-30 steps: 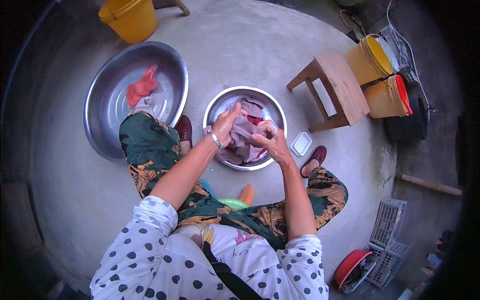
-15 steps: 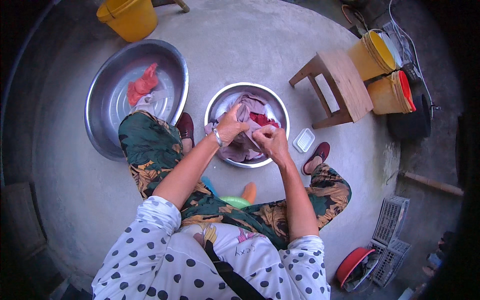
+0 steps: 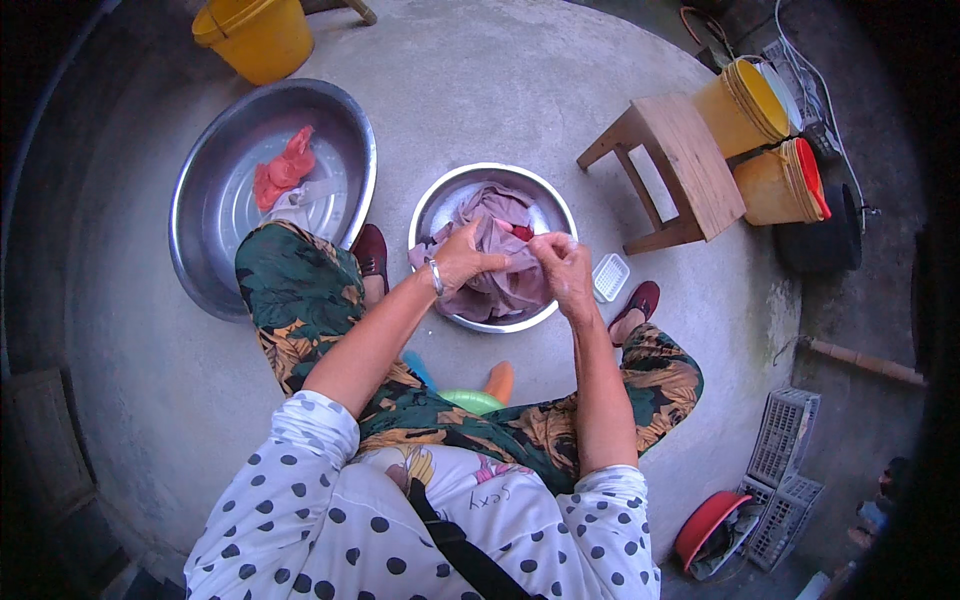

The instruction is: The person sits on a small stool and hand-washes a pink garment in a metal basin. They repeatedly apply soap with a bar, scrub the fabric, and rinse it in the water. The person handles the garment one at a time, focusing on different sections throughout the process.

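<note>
A round metal basin sits on the floor between my feet, holding a wet mauve garment. My left hand grips the garment, its thumb and fingers around a fold. Pinched between the fingers of my right hand is another part of the same garment, so the cloth stretches between both hands over the basin. A bit of red cloth shows beneath it; the rest of that cloth is covered.
At the left stands a larger metal tub with a coral-red cloth and a pale cloth inside. A white soap dish lies right of the basin. Beyond it are a wooden stool and yellow buckets. Grey crates stand lower right.
My right hand has moved a little to the right, drawing the mauve cloth wider between my hands. Less of the red cloth shows now.
</note>
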### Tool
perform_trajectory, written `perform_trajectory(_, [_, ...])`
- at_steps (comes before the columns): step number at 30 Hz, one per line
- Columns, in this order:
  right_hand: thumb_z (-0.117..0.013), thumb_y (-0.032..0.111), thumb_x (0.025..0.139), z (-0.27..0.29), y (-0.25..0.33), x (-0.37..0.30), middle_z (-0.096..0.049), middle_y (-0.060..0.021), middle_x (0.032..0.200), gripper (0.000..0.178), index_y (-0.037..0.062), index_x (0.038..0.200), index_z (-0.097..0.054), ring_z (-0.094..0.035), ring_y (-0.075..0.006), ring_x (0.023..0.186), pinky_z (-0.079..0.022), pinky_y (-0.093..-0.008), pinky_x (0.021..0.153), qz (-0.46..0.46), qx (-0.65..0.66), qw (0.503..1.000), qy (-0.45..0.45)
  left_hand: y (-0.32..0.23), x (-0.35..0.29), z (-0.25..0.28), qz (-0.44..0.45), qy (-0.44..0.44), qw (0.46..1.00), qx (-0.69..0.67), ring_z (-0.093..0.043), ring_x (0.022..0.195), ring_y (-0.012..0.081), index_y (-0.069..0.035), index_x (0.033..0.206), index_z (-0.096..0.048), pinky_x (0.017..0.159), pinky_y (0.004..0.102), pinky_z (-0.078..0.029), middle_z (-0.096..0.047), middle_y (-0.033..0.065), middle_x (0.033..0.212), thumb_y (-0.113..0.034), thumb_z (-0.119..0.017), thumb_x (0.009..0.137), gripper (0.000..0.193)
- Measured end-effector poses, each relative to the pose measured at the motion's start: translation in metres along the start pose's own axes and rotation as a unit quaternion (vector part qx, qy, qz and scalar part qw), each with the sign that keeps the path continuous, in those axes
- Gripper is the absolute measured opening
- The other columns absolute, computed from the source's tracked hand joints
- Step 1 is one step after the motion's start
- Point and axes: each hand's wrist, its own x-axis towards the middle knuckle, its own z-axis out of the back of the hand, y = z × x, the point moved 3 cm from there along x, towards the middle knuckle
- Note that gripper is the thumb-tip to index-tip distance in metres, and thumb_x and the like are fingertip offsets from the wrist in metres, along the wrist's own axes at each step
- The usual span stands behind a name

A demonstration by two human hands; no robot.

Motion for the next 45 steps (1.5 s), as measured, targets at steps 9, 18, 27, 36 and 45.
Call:
perform_trajectory(9, [-0.051, 0.006, 0.078, 0.033, -0.022, 0.012, -0.051, -0.0017, 0.066, 0.011, 0.0013, 0.087, -0.056, -0.046, -0.0077, 0.058, -0.037, -0.0216, 0.05, 0.004, -0.013, 0.989, -0.145, -0.007, 0.01, 0.025, -0.162, -0.085, 0.902, 0.392, -0.049, 0.103, 0.0238, -0.001, 0.107, -0.045, 0.089, 0.0311, -0.037, -0.053, 0.0176, 0.104, 0.008, -0.043, 0.063, 0.045])
perform_trajectory(18, [-0.068, 0.028, 0.071, 0.023, -0.009, 0.008, -0.058, -0.007, 0.094, 0.047, -0.0019, 0.105, -0.056, -0.053, -0.0137, 0.084, -0.041, -0.0251, 0.077, -0.032, 0.081, 0.989, 0.119, -0.027, 0.003, 0.035, -0.017, -0.1, 0.971, 0.218, -0.051, 0.067, 0.0113, 0.001, 0.086, -0.062, 0.06, 0.0221, -0.04, -0.059, 0.0038, 0.072, -0.008, -0.039, 0.071, 0.029])
perform_trajectory(27, [-0.063, 0.017, 0.073, 0.022, -0.025, 0.013, -0.057, -0.0016, 0.079, 0.024, 0.0016, 0.091, -0.056, -0.051, -0.0104, 0.07, -0.042, -0.0245, 0.065, 0.044, 0.106, 0.993, 0.01, -0.01, 0.009, 0.034, 0.076, -0.043, 0.995, -0.047, -0.053, 0.073, 0.0131, 0.0, 0.093, -0.056, 0.069, 0.0261, -0.043, -0.056, 0.0037, 0.085, -0.017, -0.047, 0.079, 0.024])
perform_trajectory(36, [-0.059, 0.026, 0.074, -0.078, 0.006, -0.043, -0.055, -0.0192, 0.061, 0.023, 0.0037, 0.07, -0.058, -0.055, -0.0344, 0.053, -0.042, -0.0417, 0.049, 0.372, -0.244, 0.889, -0.112, 0.041, 0.006, -0.009, 0.131, -0.101, 0.947, -0.276, -0.057, 0.079, 0.0147, -0.005, 0.093, -0.056, 0.072, 0.0284, -0.046, -0.058, 0.0048, 0.088, -0.038, -0.053, 0.083, 0.035])
perform_trajectory(45, [-0.048, 0.026, 0.085, -0.043, 0.019, -0.007, -0.051, -0.0214, 0.052, 0.039, -0.0005, 0.057, -0.055, -0.052, -0.0333, 0.046, -0.037, -0.0421, 0.043, 0.162, -0.267, 0.939, -0.142, 0.083, 0.022, 0.004, 0.051, 0.17, 0.877, -0.446, -0.055, 0.066, 0.0165, -0.006, 0.084, -0.058, 0.06, 0.0327, -0.044, -0.058, 0.0042, 0.081, -0.032, -0.052, 0.081, 0.027])
